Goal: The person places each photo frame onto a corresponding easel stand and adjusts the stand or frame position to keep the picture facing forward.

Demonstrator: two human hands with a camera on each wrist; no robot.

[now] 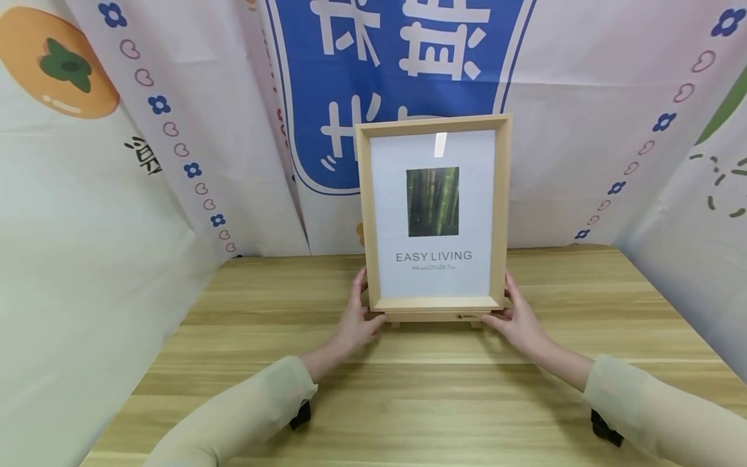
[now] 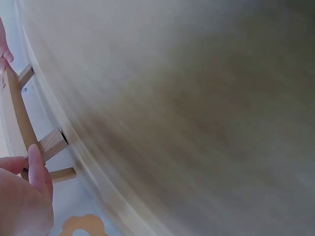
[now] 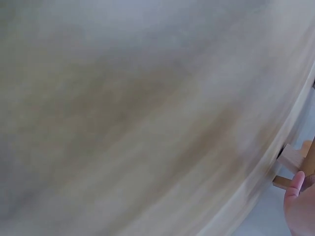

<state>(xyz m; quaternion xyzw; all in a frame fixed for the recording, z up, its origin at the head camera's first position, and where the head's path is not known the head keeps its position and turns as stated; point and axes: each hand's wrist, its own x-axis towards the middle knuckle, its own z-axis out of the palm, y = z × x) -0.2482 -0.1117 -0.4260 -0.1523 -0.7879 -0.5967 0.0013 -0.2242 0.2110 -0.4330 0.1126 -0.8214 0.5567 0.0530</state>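
Note:
A light wooden picture frame [image 1: 503, 214] stands upright near the back of the table, with a bamboo print and "EASY LIVING" on its white sheet. It rests on the ledge of a small wooden easel [image 1: 432, 317], whose short legs show beneath. At the frame's lower left corner, my left hand [image 1: 355, 321] grips the end of the easel ledge [image 2: 19, 115], fingers reaching up beside the frame. My right hand [image 1: 521, 324] holds the opposite end in the same way. In the right wrist view its thumb [image 3: 295, 187] lies against the wood, near an easel leg [image 3: 291, 158]; most fingers are out of sight.
The wood-grain table [image 1: 397, 402] spreads out before the easel. Behind it hangs a printed cloth [image 1: 560, 162] with a blue panel [image 1: 315, 123], and more cloth closes off both sides. Dark wrist straps [image 1: 300, 415] show under the sleeves.

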